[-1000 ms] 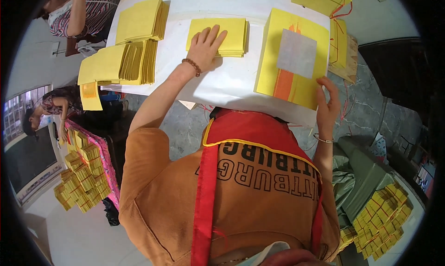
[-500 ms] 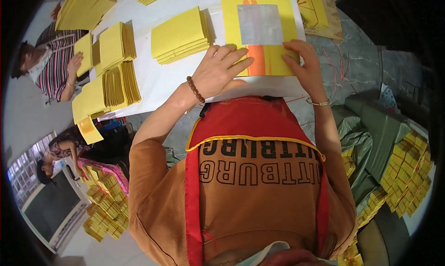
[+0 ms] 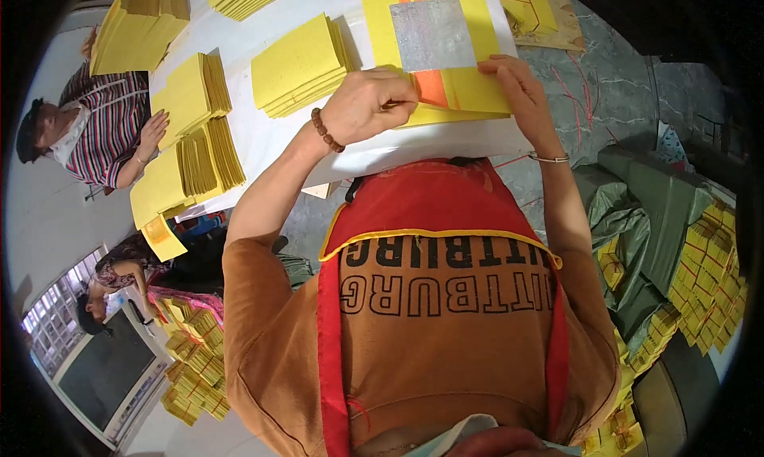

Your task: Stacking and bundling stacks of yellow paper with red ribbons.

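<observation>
A yellow paper sheet (image 3: 477,91) with a silver square (image 3: 432,35) and an orange band lies before me at the table's near edge. Its near edge is lifted a little off what lies beneath. My left hand (image 3: 370,103) is closed, pinching the sheet's near left part, with the fingertips curled out of sight. At the right edge, my right hand (image 3: 523,95) has its fingers drawn together on the paper, thumb beside them. Left of the sheet sits a stack of folded yellow paper (image 3: 298,63).
More folded yellow stacks (image 3: 187,99) cover the table's left side. A co-worker in a striped top (image 3: 99,130) sits there, one hand at the stacks; another person (image 3: 119,270) bends over bundles farther back. Tied yellow bundles (image 3: 708,278) and green sheeting (image 3: 637,218) lie right.
My left hand has gone from lying flat with fingers spread to a closed pinch, and the sheet's near edge has risen. My right hand's fingers have drawn together. The co-worker's hand has shifted.
</observation>
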Motion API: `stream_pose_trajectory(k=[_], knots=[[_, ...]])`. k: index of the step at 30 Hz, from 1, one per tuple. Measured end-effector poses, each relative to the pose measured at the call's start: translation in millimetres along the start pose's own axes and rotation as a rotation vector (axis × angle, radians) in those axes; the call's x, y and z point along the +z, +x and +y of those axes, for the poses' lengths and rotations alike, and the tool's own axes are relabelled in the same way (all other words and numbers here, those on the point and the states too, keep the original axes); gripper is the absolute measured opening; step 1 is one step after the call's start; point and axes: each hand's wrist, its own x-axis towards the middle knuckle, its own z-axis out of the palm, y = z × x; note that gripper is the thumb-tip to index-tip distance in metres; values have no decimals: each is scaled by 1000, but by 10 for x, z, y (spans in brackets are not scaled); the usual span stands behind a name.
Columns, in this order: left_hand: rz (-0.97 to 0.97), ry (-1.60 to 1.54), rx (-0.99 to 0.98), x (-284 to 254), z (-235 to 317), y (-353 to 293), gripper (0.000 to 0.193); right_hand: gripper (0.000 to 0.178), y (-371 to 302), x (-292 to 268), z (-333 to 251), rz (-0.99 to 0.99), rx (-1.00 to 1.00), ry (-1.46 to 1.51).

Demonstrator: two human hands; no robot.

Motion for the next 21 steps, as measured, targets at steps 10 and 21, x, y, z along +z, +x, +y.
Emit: stream_pose_trajectory(k=[10, 21], knots=[[-171, -379, -334, -94, -92, 114, 9, 39, -15, -42, 45, -55, 62, 122], [-198, -474, -355, -93, -193, 179, 10, 47, -1, -95, 82, -105, -99, 112]])
